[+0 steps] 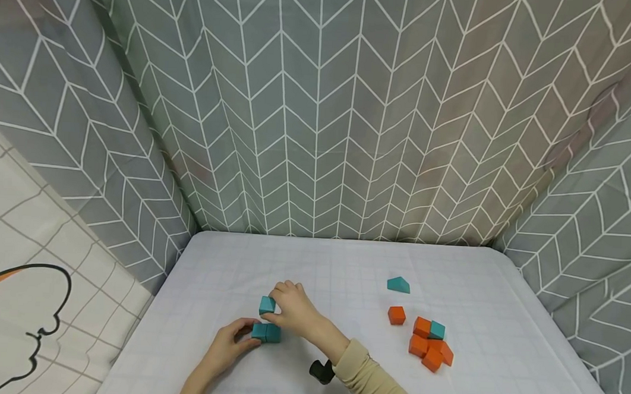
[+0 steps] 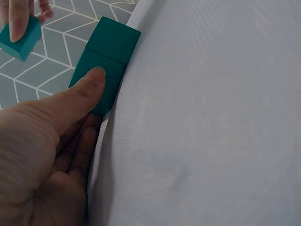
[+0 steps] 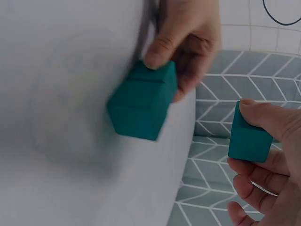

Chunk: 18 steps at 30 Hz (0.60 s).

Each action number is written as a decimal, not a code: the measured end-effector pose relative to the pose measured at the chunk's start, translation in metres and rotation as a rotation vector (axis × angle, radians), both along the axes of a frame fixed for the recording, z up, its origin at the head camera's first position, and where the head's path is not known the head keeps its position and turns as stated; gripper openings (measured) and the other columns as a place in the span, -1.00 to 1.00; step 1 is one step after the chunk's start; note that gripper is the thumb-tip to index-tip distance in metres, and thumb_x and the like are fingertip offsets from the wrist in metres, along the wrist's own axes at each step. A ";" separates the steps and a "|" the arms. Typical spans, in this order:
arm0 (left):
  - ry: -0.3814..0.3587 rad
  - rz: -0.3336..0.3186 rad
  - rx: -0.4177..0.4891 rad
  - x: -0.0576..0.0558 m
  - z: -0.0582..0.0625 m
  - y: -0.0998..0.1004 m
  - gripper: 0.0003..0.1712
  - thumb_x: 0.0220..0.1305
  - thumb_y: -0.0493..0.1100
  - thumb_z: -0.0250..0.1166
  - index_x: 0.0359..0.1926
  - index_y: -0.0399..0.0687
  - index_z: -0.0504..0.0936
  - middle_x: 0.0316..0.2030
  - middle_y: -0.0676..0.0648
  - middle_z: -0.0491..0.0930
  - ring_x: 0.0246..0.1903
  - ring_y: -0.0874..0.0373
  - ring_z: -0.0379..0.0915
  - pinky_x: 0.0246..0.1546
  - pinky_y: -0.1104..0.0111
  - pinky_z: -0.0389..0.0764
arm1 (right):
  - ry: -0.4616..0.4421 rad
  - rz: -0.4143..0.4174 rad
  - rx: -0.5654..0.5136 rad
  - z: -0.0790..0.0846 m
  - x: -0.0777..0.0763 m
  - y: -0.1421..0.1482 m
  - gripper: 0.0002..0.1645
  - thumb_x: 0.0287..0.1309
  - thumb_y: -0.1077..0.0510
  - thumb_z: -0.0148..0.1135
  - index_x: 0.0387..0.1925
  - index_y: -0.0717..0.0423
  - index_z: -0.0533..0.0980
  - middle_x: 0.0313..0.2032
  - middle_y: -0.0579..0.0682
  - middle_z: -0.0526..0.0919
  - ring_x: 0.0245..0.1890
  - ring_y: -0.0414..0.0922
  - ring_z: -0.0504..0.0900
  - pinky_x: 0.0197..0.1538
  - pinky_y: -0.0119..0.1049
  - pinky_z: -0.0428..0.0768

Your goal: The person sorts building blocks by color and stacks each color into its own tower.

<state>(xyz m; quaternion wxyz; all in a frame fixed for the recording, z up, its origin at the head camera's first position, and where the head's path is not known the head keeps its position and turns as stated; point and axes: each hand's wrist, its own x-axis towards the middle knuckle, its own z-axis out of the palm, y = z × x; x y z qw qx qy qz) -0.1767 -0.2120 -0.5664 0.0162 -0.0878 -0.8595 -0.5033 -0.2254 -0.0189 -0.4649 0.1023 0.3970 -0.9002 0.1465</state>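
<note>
Two teal blocks (image 1: 266,332) stand side by side on the white-covered table, face against face. My left hand (image 1: 225,345) pinches the left one of the pair, its thumb (image 2: 91,84) on the near face and the fingers behind. Raised over the pair, a third teal block (image 1: 267,305) is held by my right hand (image 1: 297,310) between thumb and fingers. In the right wrist view this held block (image 3: 250,141) appears apart from the pair (image 3: 141,103), and the lower fingers are spread.
To the right lies a cluster of orange blocks (image 1: 418,345) with one teal block (image 1: 437,330) among them. A separate orange block (image 1: 397,315) and a teal wedge-shaped block (image 1: 399,284) lie farther back. A black device (image 1: 321,371) shows by my right wrist. Patterned curtains (image 1: 319,132) enclose the table.
</note>
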 end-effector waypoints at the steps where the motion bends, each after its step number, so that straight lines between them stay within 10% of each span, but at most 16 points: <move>1: 0.002 -0.004 0.010 0.000 0.000 0.000 -0.51 -0.10 -0.04 0.38 -0.08 -0.05 0.52 -0.11 -0.01 0.55 -0.09 0.12 0.47 -0.01 0.36 0.47 | 0.000 0.005 0.001 -0.004 0.002 -0.001 -0.56 -0.02 -0.19 0.23 -0.26 0.06 0.56 -0.29 -0.15 0.54 -0.30 -0.24 0.42 -0.22 -0.35 0.40; 12: 0.081 -0.006 0.042 0.010 0.022 0.009 -0.58 -0.09 -0.30 0.37 -0.11 -0.17 0.52 -0.15 -0.09 0.56 -0.13 0.06 0.48 -0.02 0.23 0.48 | -0.022 0.038 0.076 -0.033 0.010 -0.012 -0.57 -0.06 -0.19 0.27 -0.31 0.05 0.55 -0.36 -0.17 0.51 -0.39 -0.29 0.35 -0.36 -0.50 0.32; 18: 0.067 -0.002 -0.005 0.003 0.003 0.002 -0.56 -0.08 -0.12 0.37 -0.10 -0.06 0.53 -0.13 0.01 0.56 -0.13 0.24 0.46 -0.03 0.39 0.48 | -0.043 0.028 0.083 -0.043 0.011 -0.016 -0.58 -0.05 -0.20 0.25 -0.32 0.03 0.54 -0.38 -0.18 0.49 -0.41 -0.31 0.31 -0.41 -0.54 0.23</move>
